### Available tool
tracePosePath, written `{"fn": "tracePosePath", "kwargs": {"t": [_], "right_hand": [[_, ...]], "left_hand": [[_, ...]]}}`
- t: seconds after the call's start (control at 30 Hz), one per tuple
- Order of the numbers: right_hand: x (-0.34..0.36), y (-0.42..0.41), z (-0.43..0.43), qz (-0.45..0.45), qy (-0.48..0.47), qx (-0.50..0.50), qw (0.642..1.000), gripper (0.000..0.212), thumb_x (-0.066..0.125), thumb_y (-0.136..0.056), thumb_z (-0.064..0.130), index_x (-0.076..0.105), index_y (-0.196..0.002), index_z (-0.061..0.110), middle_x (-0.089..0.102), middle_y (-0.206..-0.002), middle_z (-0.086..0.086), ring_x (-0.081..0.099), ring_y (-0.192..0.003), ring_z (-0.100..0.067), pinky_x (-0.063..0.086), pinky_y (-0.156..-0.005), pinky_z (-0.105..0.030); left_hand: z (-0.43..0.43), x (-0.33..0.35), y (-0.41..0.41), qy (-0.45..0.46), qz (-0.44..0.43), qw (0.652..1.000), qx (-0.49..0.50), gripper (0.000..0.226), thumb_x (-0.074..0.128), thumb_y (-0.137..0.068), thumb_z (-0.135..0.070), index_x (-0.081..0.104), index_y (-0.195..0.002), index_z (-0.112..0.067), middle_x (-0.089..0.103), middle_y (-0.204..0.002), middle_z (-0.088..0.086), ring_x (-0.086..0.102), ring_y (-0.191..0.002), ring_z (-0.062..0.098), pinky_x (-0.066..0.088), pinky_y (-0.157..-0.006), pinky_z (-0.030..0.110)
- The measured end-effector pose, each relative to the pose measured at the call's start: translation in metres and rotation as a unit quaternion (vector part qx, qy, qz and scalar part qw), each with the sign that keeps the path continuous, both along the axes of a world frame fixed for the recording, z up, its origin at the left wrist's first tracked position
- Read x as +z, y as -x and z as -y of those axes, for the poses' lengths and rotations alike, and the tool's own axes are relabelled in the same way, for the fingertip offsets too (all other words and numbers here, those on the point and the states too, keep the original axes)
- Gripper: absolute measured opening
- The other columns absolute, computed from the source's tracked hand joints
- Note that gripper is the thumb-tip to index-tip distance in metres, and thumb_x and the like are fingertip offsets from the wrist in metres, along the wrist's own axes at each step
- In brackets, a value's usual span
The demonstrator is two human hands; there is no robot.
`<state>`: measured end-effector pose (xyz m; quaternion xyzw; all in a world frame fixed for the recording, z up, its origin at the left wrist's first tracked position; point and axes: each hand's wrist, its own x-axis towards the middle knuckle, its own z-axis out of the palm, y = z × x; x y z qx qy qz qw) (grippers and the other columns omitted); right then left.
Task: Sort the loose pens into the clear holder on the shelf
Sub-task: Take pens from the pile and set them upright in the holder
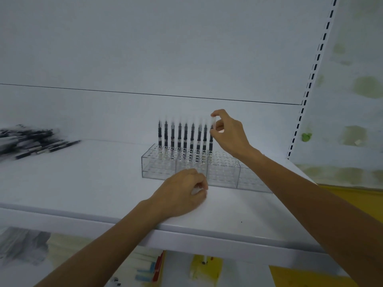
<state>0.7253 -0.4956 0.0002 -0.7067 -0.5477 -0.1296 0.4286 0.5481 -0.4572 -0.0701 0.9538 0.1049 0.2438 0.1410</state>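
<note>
— Yellow, red and blue at the very bottom?
— Blurred goods (pixel 157 266) under the white shelf (pixel 83 183), too smeared to name and clipped by the lower edge. Two bare forearms (pixel 103 245) over the shelf lip, elbows out of frame.

— Nearest hand?
— Left hand (pixel 182 193), resting on the shelf just in front of the clear holder (pixel 223 175), fingers curled in tight. Pale sliver at the fingertips; impossible to say whether held or mere glare.

— Count in the holder?
— Nine upright in one back row, dark barrels with pale tops streaked by motion blur. Eight standing pens (pixel 179 137) free of any hand. Ninth pen (pixel 211 141), at the row's right end, pinched at its pale cap between thumb and forefinger of the right hand (pixel 230 133), other fingers loosely bent. Lower end down at the holder's top holes; seated or not, unclear through the plastic. Four sections to the holder, counted by its dividers.

— Farther back?
— Loose pens (pixel 31 141), one dark heap at far left on the same shelf, well apart from the holder, cut by the frame edge and too blurred to count. Behind, white back panel (pixel 186 59); at right, one slotted upright (pixel 315 69).
</note>
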Motion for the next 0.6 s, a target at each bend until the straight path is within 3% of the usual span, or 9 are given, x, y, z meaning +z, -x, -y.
{"fn": "tracePosePath", "kwargs": {"t": [0.07,0.2,0.33,0.43,0.5,0.6], "right_hand": [[-0.001,0.001,0.000,0.016,-0.018,-0.033,0.999,0.041,0.053,-0.091,0.010,0.046,-0.132,0.015,0.060,-0.113,-0.012,0.055,-0.105,-0.025,0.041,-0.087,-0.028],[0.004,0.022,-0.010,0.041,-0.074,-0.093,0.992,0.049,0.051,-0.088,0.009,0.043,-0.136,0.012,0.055,-0.122,-0.010,0.044,-0.114,-0.026,0.037,-0.089,-0.032],[0.011,0.087,-0.047,0.060,-0.072,-0.016,0.995,0.053,0.054,-0.087,0.007,0.040,-0.138,0.012,0.054,-0.123,-0.007,0.043,-0.115,-0.023,0.035,-0.088,-0.028],[0.010,0.154,-0.088,0.077,-0.036,0.058,0.995,0.056,0.054,-0.088,0.009,0.037,-0.141,0.015,0.054,-0.124,-0.006,0.044,-0.116,-0.021,0.034,-0.090,-0.027],[0.008,0.202,-0.118,0.085,-0.011,0.106,0.991,0.056,0.054,-0.089,0.010,0.037,-0.141,0.016,0.054,-0.125,-0.006,0.044,-0.116,-0.021,0.032,-0.092,-0.023],[0.004,0.273,-0.159,0.092,0.019,0.163,0.982,0.051,0.052,-0.091,0.013,0.040,-0.140,0.016,0.054,-0.129,-0.005,0.043,-0.120,-0.022,0.030,-0.097,-0.024]], "left_hand": [[-0.001,0.002,0.007,0.013,0.000,1.000,-0.005,0.017,0.054,-0.090,-0.023,0.062,-0.104,-0.018,0.060,-0.101,-0.003,0.053,-0.094,0.010,0.044,-0.085,0.025],[-0.020,0.003,0.040,0.017,0.015,1.000,0.012,0.017,0.054,-0.090,-0.024,0.061,-0.105,-0.019,0.061,-0.102,-0.005,0.054,-0.093,0.008,0.046,-0.085,0.026],[-0.058,0.003,0.096,0.026,0.040,0.995,0.089,0.015,0.054,-0.089,-0.026,0.062,-0.100,-0.020,0.063,-0.098,-0.005,0.056,-0.090,0.010,0.047,-0.084,0.032],[-0.091,0.014,0.160,0.023,0.027,0.988,0.153,0.028,0.044,-0.079,-0.039,0.062,-0.095,-0.024,0.063,-0.093,-0.008,0.058,-0.087,0.009,0.049,-0.082,0.033],[-0.114,0.025,0.211,0.019,0.033,0.980,0.197,0.027,0.045,-0.079,-0.037,0.063,-0.094,-0.023,0.064,-0.092,-0.008,0.058,-0.086,0.009,0.048,-0.079,0.029],[-0.150,0.036,0.288,0.020,0.071,0.964,0.254,0.010,0.058,-0.087,-0.016,0.065,-0.093,-0.018,0.064,-0.092,-0.006,0.058,-0.084,0.008,0.041,-0.072,0.011]]}}
